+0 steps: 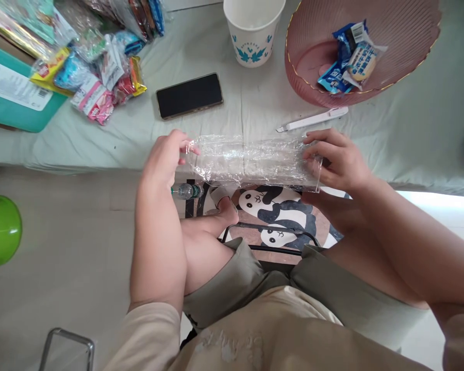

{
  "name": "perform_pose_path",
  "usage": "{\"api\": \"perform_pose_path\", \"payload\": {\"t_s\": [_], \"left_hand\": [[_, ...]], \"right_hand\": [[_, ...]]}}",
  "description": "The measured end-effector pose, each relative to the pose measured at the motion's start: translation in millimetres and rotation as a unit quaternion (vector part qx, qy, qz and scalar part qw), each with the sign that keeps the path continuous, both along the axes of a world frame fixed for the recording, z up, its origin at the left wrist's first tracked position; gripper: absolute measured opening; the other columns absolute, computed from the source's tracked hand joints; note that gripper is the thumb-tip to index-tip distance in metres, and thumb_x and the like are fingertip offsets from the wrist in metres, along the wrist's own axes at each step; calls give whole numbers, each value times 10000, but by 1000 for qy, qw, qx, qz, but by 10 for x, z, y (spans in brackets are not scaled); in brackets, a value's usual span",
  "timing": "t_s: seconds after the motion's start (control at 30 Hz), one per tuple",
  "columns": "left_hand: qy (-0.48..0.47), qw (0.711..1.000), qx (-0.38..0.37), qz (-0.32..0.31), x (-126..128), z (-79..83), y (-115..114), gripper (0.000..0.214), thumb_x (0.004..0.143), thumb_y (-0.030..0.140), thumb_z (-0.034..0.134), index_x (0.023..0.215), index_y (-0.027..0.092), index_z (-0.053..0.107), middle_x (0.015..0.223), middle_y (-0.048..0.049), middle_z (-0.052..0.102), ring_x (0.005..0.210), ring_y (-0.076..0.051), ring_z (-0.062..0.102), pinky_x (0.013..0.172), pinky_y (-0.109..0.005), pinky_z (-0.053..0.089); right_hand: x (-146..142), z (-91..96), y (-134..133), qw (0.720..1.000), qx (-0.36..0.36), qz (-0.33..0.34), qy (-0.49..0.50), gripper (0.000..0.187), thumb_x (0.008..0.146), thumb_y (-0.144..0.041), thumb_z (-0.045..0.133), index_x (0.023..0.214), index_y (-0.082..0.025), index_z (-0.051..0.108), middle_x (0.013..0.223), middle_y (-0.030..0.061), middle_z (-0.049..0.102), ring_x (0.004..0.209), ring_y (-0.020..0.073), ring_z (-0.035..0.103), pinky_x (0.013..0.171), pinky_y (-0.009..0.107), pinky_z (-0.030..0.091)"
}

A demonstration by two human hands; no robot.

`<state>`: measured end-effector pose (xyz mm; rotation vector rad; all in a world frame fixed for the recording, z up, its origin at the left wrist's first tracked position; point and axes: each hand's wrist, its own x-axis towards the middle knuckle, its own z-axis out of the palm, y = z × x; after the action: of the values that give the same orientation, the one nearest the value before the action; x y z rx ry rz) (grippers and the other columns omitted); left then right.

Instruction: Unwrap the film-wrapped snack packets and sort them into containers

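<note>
A long, see-through piece of crinkled plastic packaging [251, 159] lies across the front edge of the cloth-covered surface and juts slightly over it. At its left end, the bent fingers of my left hand [169, 154] close on the plastic. My right hand [334, 157] grips the other end with curled fingers, near a stiff clear corner. Whether a rigid tray is under the film, I cannot tell. Just beyond the packaging lies a white utility knife [313, 119], its blade tip pointing left. A black phone [189, 96] rests farther left, screen up.
A pink ribbed bowl [301, 62] holds several wrapped snacks [351, 62]. Beside it stands a white paper cup [251, 36]. Several packaged snacks [95, 95] crowd a green box [27, 98] at the left. Below are a green bin [2, 231] and a plastic bottle [186, 191].
</note>
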<state>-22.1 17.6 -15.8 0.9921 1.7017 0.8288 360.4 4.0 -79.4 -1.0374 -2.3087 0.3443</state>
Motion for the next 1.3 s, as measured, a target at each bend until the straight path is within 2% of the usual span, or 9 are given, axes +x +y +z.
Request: {"api": "perform_pose_path", "payload": {"t_s": [0.13, 0.23, 0.4, 0.53, 0.6, 0.8, 0.97, 1.13, 1.3], "left_hand": [[32, 996, 65, -53, -13, -51, 89, 202, 707, 91, 605, 780, 209, 752, 1161, -64, 764, 1150, -217, 663, 926, -301, 511], [71, 988, 109, -83, -43, -106, 113, 265, 720, 112, 694, 946, 220, 780, 1239, -60, 758, 1198, -221, 675, 1075, -336, 502], [20, 980, 75, -182, -36, -82, 89, 693, 561, 157, 927, 1215, 264, 725, 1436, -78, 687, 1392, -286, 609, 1227, -437, 434], [33, 966, 40, -252, 22, 26, 54, 859, 446, 172, 998, 1259, 277, 741, 1493, -75, 647, 1478, -358, 532, 1280, -468, 376], [43, 962, 31, -267, 72, 71, 39, 834, 466, 192, 999, 1257, 286, 751, 1495, -67, 650, 1471, -369, 534, 1266, -465, 391], [42, 973, 59, -221, 235, -1, 36, 272, 790, 221, 779, 1061, 220, 799, 1149, -62, 801, 1148, -249, 727, 1089, -371, 528], [42, 985, 86, -144, 191, -137, 96, 237, 733, 44, 669, 856, 215, 778, 889, -36, 795, 893, -197, 761, 932, -330, 577], [39, 986, 154, -54, 71, -231, 159, 106, 741, 123, 756, 738, 229, 752, 887, -33, 802, 935, -186, 759, 999, -353, 571], [-10, 991, 132, -34, 118, -270, 210, 106, 747, 125, 757, 719, 226, 734, 888, -29, 798, 871, -160, 740, 907, -325, 578]], "right_hand": [[-24, -17, 12, 1000, -6, -21, 8, 124, 869, -192, 620, 967, -227, 687, 1179, 108, 733, 1063, 292, 745, 846, 454, 585], [-67, -11, 1, 999, -5, -41, -14, 122, 856, -194, 607, 937, -242, 684, 1159, 93, 752, 1078, 292, 753, 851, 462, 583], [-104, 9, -16, 999, 5, -51, -14, 117, 874, -191, 594, 917, -255, 683, 1143, 83, 765, 1069, 289, 763, 861, 474, 578], [-107, 11, -16, 998, -5, -59, -17, 120, 892, -204, 591, 918, -253, 697, 1145, 80, 767, 1075, 291, 759, 874, 478, 572], [-104, 8, -15, 997, -20, -67, -18, 123, 898, -207, 592, 923, -265, 697, 1159, 73, 766, 1095, 290, 752, 905, 487, 568], [-97, 1, -9, 998, -11, -57, -27, 126, 883, -204, 595, 930, -251, 702, 1157, 84, 762, 1083, 292, 749, 878, 480, 564], [-105, -9, -7, 998, 7, -56, -22, 117, 905, -192, 582, 923, -252, 680, 1136, 88, 761, 1055, 279, 752, 845, 473, 560], [-71, 47, -9, 999, 15, -21, -24, 94, 918, -286, 594, 895, -242, 674, 1140, 93, 753, 1093, 283, 734, 917, 495, 545], [-84, 167, -89, 999, -12, -4, -35, 124, 946, -369, 605, 926, -274, 682, 1181, 89, 736, 1201, 289, 681, 1019, 499, 496]]}}
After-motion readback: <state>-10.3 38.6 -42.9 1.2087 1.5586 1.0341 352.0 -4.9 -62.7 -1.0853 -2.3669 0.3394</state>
